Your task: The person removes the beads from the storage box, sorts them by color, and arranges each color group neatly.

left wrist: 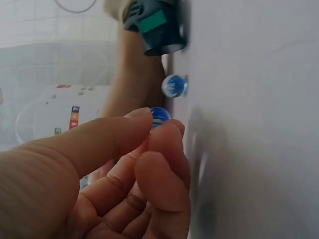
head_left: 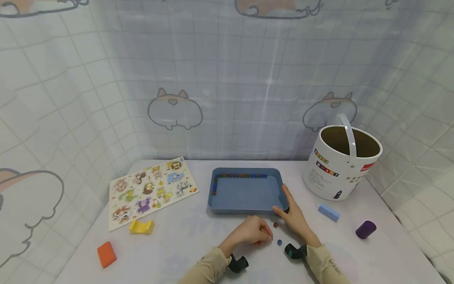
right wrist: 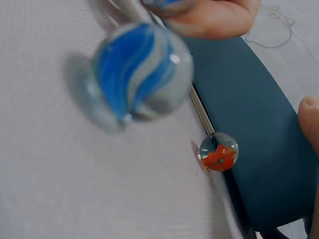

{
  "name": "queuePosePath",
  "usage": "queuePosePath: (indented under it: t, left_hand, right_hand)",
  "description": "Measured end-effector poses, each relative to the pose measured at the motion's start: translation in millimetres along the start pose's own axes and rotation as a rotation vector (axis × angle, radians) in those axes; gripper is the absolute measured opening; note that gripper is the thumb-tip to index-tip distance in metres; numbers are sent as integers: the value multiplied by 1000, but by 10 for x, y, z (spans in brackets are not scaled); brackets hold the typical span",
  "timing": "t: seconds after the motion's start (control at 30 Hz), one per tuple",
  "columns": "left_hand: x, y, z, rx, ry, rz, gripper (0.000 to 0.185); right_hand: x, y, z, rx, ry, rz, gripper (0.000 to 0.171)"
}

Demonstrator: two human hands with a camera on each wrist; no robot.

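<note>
My left hand (head_left: 253, 230) is just in front of the blue tray (head_left: 248, 211), low over the table. Between its thumb and index finger it pinches a blue marble (left wrist: 160, 115). A blue-and-clear marble (right wrist: 142, 72) lies loose on the table to the right of that hand. Closer to the tray's front wall sits an orange-and-clear marble (right wrist: 219, 152). My right hand (head_left: 296, 217) touches the tray's front right corner, thumb at the front and fingers extended along the right side. Inside the tray, a row of marbles (head_left: 242, 176) follows the back wall and turns down the left wall.
A white bucket (head_left: 319, 177) with a handle stands at the back right. Near it lie a light blue block (head_left: 329, 212) and a purple cylinder (head_left: 365, 229). On the left are an animal puzzle board (head_left: 156, 205), a yellow curved block (head_left: 141, 227) and an orange block (head_left: 106, 255).
</note>
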State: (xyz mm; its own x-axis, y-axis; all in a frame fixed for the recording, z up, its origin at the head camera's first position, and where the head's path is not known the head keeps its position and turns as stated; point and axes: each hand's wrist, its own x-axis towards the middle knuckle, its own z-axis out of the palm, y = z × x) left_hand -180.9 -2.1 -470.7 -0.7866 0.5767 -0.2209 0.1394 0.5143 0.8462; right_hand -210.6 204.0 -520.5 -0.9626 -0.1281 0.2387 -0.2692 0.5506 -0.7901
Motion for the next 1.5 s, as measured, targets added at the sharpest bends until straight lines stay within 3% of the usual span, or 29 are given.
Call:
queuePosePath:
  t: [0.2, 0.43, 0.57, 0.67, 0.8, 0.9, 1.0, 1.1, 1.2, 1.3, 1.4, 1.5]
  left_hand:
    - [38, -12, 69, 27, 21, -11, 4]
    - [46, 22, 79, 48, -14, -27, 4]
    - [45, 82, -44, 48, -34, -29, 3]
    - [86, 175, -250, 37, -21, 10, 12]
    - [284, 292, -565, -57, 22, 54, 26]
    - [534, 298, -730, -194, 54, 15, 33]
    - [800, 238, -802, -324, 103, -43, 39]
    - [1008, 155, -804, -395, 151, -97, 43]
    - [1155, 87, -773, -424, 202, -147, 42]
    - [1243, 77, -740, -403, 298, -188, 37]
    - [1348, 87, -733, -356, 396, -228, 32]
    - [1474, 105, -742, -297, 448, -263, 28]
  right_hand:
    - [28, 14, -32, -6, 9, -2, 87]
    - [52, 31, -60, -14, 15, -12, 87]
    - [55, 43, -67, -25, 12, -9, 87]
    - [54, 50, -81, -28, 13, -2, 87]
    - [52, 56, -109, -24, 16, 13, 86]
    - [54, 66, -121, -27, 12, 22, 86]
    - [54, 76, -120, -23, 10, 24, 86]
    - [50, 83, -106, -16, 10, 22, 86]
    - [41, 76, -82, 4, 11, 13, 86]
    - [30, 65, -45, 18, 21, -2, 85]
    - [20, 54, -2, 27, 30, -18, 85]
    - [26, 38, 25, 34, 27, -21, 85]
